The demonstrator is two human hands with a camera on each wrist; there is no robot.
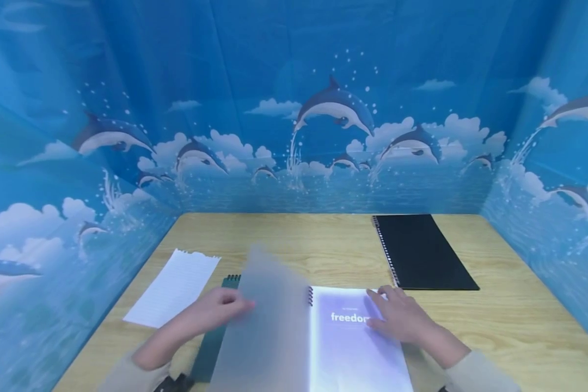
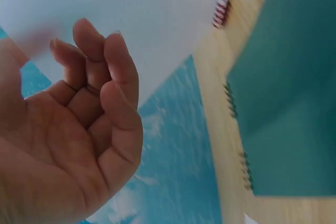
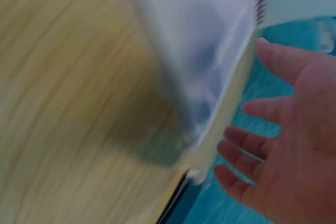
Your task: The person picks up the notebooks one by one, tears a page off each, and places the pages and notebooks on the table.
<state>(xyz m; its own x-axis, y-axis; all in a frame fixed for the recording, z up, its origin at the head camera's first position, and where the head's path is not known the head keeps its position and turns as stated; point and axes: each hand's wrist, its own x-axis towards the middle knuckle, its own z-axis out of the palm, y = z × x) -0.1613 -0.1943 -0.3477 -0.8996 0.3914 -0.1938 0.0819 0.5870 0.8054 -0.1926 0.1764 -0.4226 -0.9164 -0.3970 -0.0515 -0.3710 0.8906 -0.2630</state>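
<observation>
A spiral notebook [image 1: 360, 354] lies open in front of me, its lavender page printed "freedom". Its translucent cover sheet [image 1: 274, 321] stands raised over the binding, leaning left and blurred. At that sheet's left edge, my left hand [image 1: 222, 310] pinches it between thumb and forefinger. In the left wrist view the thumb tip shows hazily through the sheet, with the other fingers curled. My right hand [image 1: 402, 316] is spread over the page's upper right edge. Its fingers are apart in the right wrist view. A green spiral notebook [image 1: 210, 354] lies partly hidden beneath the raised sheet.
A torn lined sheet [image 1: 176, 286] lies on the left of the wooden table [image 1: 284, 234]. A black spiral notebook [image 1: 423, 253] lies at the back right. Dolphin-print curtains [image 1: 255, 76] enclose the back and sides.
</observation>
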